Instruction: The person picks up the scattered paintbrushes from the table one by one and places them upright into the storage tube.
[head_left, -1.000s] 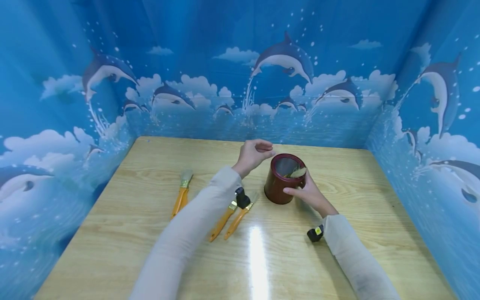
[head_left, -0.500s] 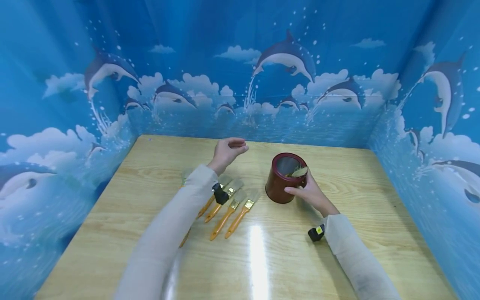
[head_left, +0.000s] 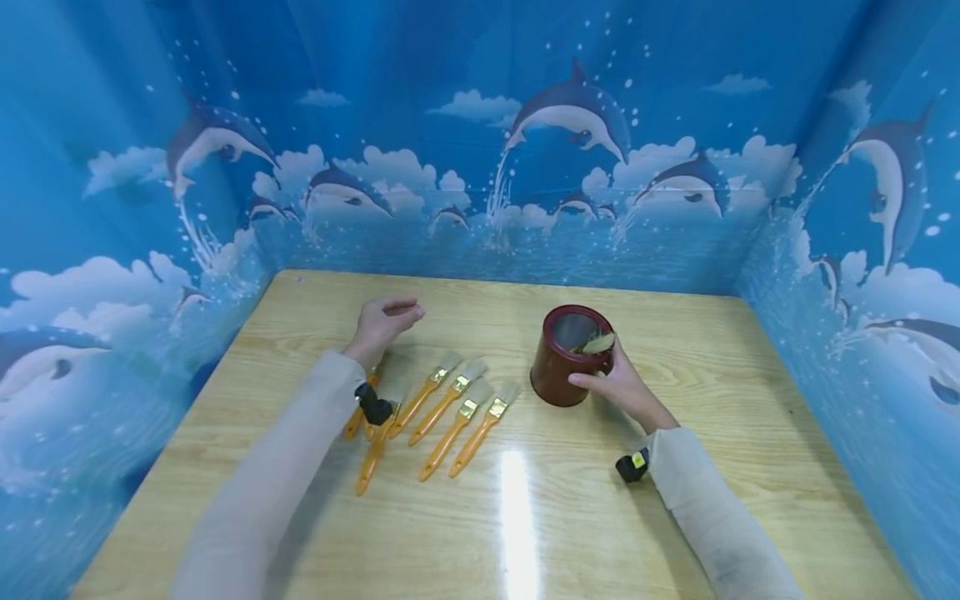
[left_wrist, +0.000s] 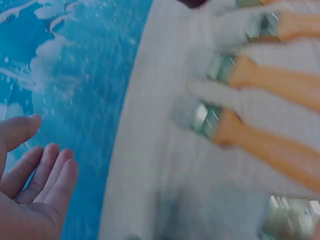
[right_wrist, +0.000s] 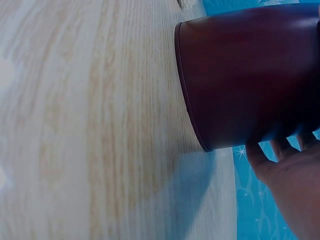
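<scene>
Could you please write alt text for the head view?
A right hand grips a dark red, open-topped cylindrical container on a wood-grain table. The left hand, holding nothing, hovers near several orange-handled paintbrushes. A blue dolphin-print curtain hangs behind and on both sides.

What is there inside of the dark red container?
Inside the dark red container, a pale, leaf-like piece shows near the rim, with darker bits beside it. The bottom is hidden, so what lies deeper cannot be seen.
</scene>
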